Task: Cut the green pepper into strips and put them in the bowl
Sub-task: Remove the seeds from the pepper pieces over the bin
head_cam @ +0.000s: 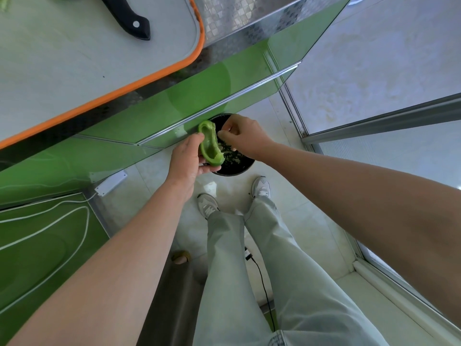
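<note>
Green pepper half [210, 143]: lying hollow side up in the left grip [187, 161], fingers curling under it and thumb pressing on its near edge. Inside is looking pale and scooped; no seeds can be made out.

Right grip [243, 136]: hovering just right of the pepper, fingers curled and tips bunched together. Whether it is pinching a small bit is too fine to tell.

Directly beneath both grips, a black round container [239, 168] is sitting on the floor. Both grips and the pepper are hiding much of it. Green and pale scraps are showing inside, though which pieces they are is unclear.

Left of and above the left grip, green cabinet fronts [174, 101] are running up to the tabletop [237, 13], a patterned metal surface. An orange-rimmed cutting board [74, 58] is resting on it, cut off by the frame's left and top edges. A black knife handle [129, 20] is lying on the board, its blade cut off at the top. A green scrap [3, 3] is peeking in at the far corner, mostly out of frame.

Nearer than the grips, two grey shoes [207, 204] are standing on the floor. A white power strip [111, 183] is lying left of them.
</note>
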